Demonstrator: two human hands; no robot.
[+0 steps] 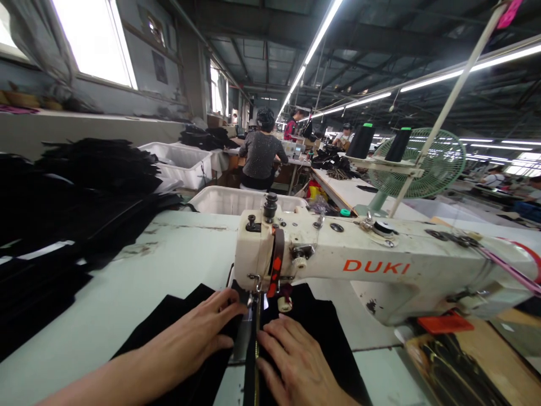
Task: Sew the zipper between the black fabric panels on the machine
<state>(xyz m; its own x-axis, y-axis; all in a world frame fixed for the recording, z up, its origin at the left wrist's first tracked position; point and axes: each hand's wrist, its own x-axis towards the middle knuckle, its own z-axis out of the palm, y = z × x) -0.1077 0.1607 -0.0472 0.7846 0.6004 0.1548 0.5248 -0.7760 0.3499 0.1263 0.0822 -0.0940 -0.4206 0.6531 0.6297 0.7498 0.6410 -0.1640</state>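
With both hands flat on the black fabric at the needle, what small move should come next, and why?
Probably ease the black fabric forward under the white DUKI sewing machine: the left hand and right hand press it flat on either side of the seam line, just short of the needle.

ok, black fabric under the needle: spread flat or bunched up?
Spread flat. The black fabric lies smooth on the sewing table, with the left hand and right hand pressed palm-down on it beside the presser foot.

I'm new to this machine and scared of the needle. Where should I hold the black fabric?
Probably flat from above, as both hands do: left hand and right hand press palms down on the black fabric, either side of the seam line, fingertips short of the needle. It lies flat on the table, so pressing seems better than pinching.
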